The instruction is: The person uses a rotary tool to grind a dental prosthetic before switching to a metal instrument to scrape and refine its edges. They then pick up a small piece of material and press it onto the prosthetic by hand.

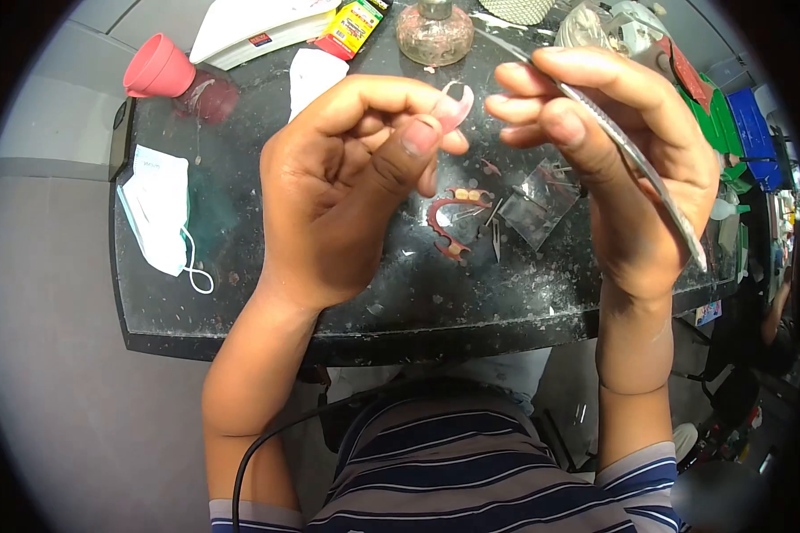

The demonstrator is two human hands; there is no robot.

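Note:
Between the thumb and index finger of my left hand [347, 169] is a small pink partial denture [456, 108] with a thin curved clasp at its top. My right hand [636, 133] holds a long, slim metal hand tool [636, 153], slanted from upper left to lower right. The tool's narrow end points past the fingertips, above and apart from the denture piece. Below the hands, a larger pink denture frame [435, 216] with tooth-coloured ends lies on the black table. Beside it are several thin metal bits [496, 238] and a clear plastic bag [538, 209].
A glass jar [436, 37] with a metal top stands at the back, next to a yellow and red box [350, 28]. A pink cup [160, 67] and a face mask [160, 209] are on the left. Green and blue bins [754, 133] sit at far right.

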